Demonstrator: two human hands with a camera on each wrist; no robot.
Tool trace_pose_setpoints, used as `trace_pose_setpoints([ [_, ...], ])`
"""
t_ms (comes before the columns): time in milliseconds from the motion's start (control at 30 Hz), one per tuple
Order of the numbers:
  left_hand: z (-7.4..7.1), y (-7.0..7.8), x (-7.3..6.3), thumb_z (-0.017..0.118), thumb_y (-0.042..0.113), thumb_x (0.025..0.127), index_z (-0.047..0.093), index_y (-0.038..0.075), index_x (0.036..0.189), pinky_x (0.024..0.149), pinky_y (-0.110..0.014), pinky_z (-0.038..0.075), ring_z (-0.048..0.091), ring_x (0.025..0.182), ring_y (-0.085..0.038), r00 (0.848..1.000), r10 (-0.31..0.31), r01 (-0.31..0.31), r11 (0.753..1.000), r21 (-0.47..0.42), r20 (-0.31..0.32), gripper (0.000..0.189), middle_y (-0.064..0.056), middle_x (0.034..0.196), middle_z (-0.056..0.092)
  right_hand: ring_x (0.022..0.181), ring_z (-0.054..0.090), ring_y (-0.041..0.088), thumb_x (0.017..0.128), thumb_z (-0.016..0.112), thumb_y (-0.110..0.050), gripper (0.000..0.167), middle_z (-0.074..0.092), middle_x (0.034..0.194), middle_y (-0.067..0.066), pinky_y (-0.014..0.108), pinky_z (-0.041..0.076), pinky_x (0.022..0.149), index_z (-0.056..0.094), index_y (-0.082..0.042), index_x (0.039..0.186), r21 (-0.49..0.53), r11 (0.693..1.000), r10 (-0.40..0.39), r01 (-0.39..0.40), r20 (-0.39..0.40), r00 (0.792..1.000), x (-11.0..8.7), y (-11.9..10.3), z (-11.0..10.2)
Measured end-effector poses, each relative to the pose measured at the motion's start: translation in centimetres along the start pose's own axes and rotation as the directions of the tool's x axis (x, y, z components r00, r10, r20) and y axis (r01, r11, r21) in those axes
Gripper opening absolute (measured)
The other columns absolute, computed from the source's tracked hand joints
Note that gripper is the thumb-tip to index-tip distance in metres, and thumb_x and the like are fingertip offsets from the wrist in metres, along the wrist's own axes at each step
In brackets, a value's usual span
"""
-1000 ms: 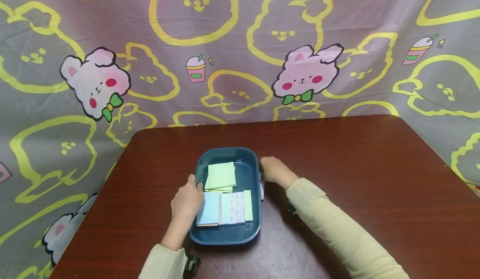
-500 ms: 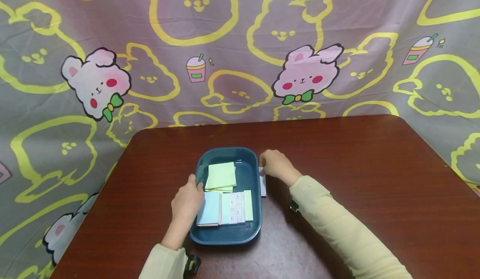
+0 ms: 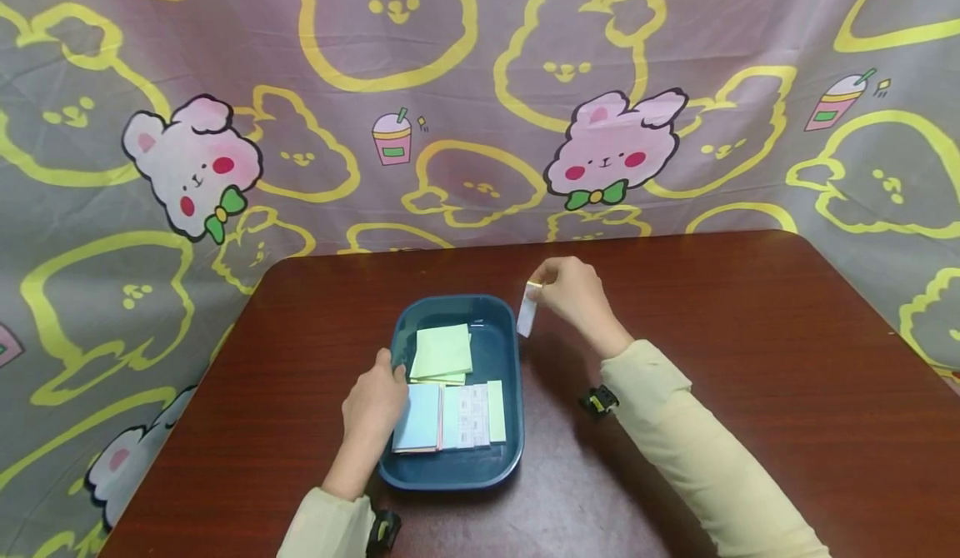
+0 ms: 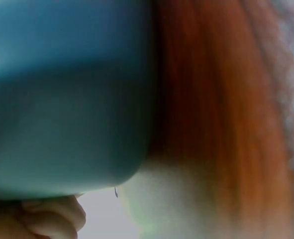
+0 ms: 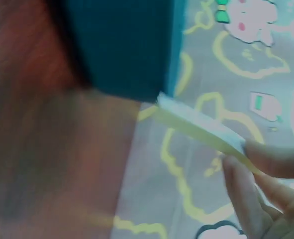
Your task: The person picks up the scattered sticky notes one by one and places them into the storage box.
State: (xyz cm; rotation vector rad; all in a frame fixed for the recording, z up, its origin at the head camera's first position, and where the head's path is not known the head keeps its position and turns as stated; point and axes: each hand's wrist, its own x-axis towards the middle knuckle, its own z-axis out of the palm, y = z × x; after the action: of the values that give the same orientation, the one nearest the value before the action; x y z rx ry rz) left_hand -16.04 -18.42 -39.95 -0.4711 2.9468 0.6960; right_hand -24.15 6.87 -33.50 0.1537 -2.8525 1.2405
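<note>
A dark blue tray [image 3: 491, 354] stands on the table. My left hand [image 3: 375, 400] grips its left rim, thumb over the edge; in the left wrist view only part of the fingers [image 4: 52, 219] shows beneath the blurred tray wall. My right hand [image 3: 577, 296] pinches one end of a narrow pad of sticky notes [image 3: 527, 315], held up just outside the tray's right rim. In the right wrist view this pad has a white face and a yellowish side [image 5: 196, 128]. Inside the tray lie light green sticky notes [image 3: 441, 351], a blue pad [image 3: 417, 416] and printed strips [image 3: 473, 416].
A yellow-green strip [image 3: 496, 411] lies beside the printed strips in the tray. The brown table [image 3: 697, 333] extends on both sides. Behind it hangs a curtain [image 3: 480, 108] with cartoon drawings. Dark wrist devices sit at both sleeves.
My right hand has drawn the narrow pad up and away from beside the tray's right wall, toward the far side. The left hand and the tray stay put.
</note>
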Motion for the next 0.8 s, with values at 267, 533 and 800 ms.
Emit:
trace_pose_setpoints([
  [267, 0.1, -0.1, 0.1, 0.045, 0.022, 0.099, 0.041, -0.001, 0.137, 0.066, -0.048, 0.050, 0.065, 0.076, -0.033, 1.000, -0.001, 0.002, 1.000, 0.009, -0.004, 0.045, -0.029, 0.109, 0.064, 0.081, 0.061, 0.025, 0.087, 0.068, -0.018, 0.018, 0.072, 0.096, 0.012, 0.031, 0.049, 0.068, 0.069, -0.005, 0.099, 0.118, 0.988, -0.083, 0.097, -0.122, 0.989, -1.3, -2.4, -0.1],
  [533, 0.1, 0.0, 0.0, 0.045, 0.022, 0.099, 0.041, -0.001, 0.137, 0.067, -0.048, 0.050, 0.065, 0.077, -0.033, 1.000, -0.003, 0.003, 1.000, 0.009, -0.001, 0.045, -0.028, 0.110, 0.064, 0.074, 0.066, 0.016, 0.083, 0.071, -0.007, 0.015, 0.068, 0.088, 0.014, 0.036, 0.057, 0.075, 0.068, 0.000, 0.096, 0.243, 0.970, -0.070, -0.010, 0.316, 0.946, -2.4, -3.4, 3.1],
  [800, 0.1, 0.0, 0.1, 0.044, 0.023, 0.099, 0.041, -0.001, 0.137, 0.067, -0.049, 0.050, 0.065, 0.078, -0.034, 1.000, -0.006, 0.006, 1.000, 0.008, 0.002, 0.045, -0.029, 0.109, 0.064, 0.062, 0.064, 0.009, 0.080, 0.073, -0.003, 0.013, 0.068, 0.078, 0.010, 0.029, 0.057, 0.067, 0.068, 0.002, 0.092, 0.154, 0.985, -0.024, -0.074, 0.555, 0.832, -2.8, -2.9, 7.2],
])
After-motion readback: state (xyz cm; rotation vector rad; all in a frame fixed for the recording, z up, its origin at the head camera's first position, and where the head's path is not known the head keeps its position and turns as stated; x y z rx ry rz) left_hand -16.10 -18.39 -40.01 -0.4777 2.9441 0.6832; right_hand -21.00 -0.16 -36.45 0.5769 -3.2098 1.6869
